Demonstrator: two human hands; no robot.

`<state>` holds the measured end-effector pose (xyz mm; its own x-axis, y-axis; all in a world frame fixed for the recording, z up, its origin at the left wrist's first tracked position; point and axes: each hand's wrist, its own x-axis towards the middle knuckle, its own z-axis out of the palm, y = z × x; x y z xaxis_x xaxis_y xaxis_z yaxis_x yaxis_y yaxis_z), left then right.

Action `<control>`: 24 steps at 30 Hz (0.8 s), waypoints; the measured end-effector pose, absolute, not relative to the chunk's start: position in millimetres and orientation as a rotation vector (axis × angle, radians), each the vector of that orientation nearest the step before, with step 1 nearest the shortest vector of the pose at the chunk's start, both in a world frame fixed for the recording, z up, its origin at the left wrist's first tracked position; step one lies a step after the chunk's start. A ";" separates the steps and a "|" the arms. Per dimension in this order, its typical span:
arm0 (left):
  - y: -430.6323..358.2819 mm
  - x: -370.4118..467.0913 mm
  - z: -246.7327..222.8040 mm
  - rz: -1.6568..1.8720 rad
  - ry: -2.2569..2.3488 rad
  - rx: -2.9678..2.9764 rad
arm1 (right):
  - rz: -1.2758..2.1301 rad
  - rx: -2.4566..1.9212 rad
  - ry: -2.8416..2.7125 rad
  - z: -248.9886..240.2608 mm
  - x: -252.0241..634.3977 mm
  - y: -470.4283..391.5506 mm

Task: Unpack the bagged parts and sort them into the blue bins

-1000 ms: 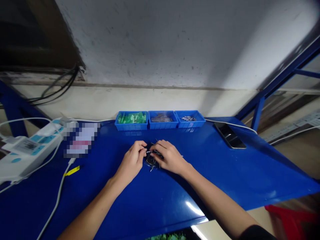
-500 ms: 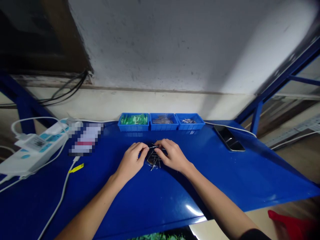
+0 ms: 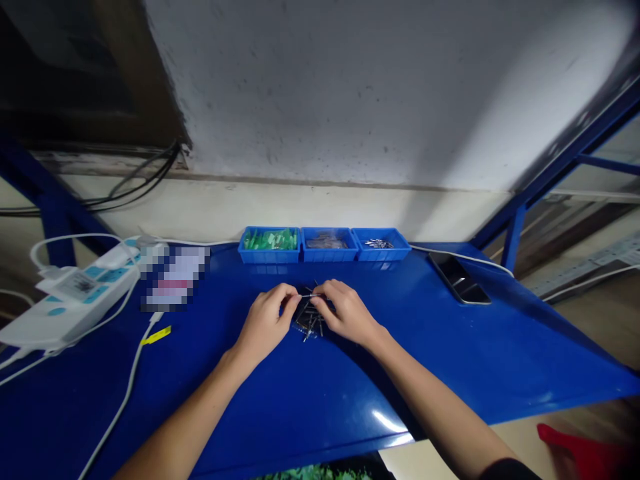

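Between my two hands runs a thin metal rod-like piece (image 3: 307, 295), pinched at both ends. My left hand (image 3: 270, 317) has thumb and forefinger closed on its left end. My right hand (image 3: 345, 308) grips the right end the same way, with its fingertips hiding that part. Below them a heap of similar slim dark metal pieces (image 3: 311, 323) lies on the table, partly on what looks like a clear plastic bag. The exact kind of the pieces is too small to tell.
Three blue bins stand along the wall: one with green packets (image 3: 270, 240), one with greyish pieces (image 3: 327, 241), one with shiny metal pieces (image 3: 380, 245). A black phone (image 3: 460, 279) lies to the right. A white power strip (image 3: 75, 300) and a cable (image 3: 127, 393) occupy the left.
The view has shifted slightly. My hands stay over the heap, still holding the thin metal piece between them; their fingertips have moved only a little.
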<state>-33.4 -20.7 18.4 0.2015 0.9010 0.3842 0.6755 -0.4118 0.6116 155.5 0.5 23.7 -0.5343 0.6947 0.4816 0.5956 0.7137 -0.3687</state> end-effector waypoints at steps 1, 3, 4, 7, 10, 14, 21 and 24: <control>-20.6 -33.5 18.7 1.035 1.494 2.173 | 0.202 -0.959 -2.319 24.6 154.8 -0.7; -20.5 -33.3 19.2 1.028 1.488 2.161 | 0.153 -0.931 -2.344 26.4 153.8 -2.3; -20.5 -33.1 19.4 1.016 1.480 2.149 | 0.120 -0.920 -2.346 27.3 154.1 -2.0; -20.5 -32.3 18.6 0.938 1.496 2.115 | -0.002 -0.923 -2.259 30.5 163.6 6.1; -20.1 -32.3 14.7 0.822 1.593 2.134 | -0.202 -1.182 -1.914 32.3 190.6 25.4; -19.6 -33.6 9.6 0.700 1.691 2.194 | -0.286 -1.788 -1.461 23.9 231.8 46.2; -18.8 -37.4 15.2 0.497 1.761 2.235 | -0.220 -1.675 -1.779 -0.5 200.6 36.1; -16.7 -41.1 15.1 0.512 1.762 2.249 | -0.239 -1.566 -1.884 6.0 193.4 38.0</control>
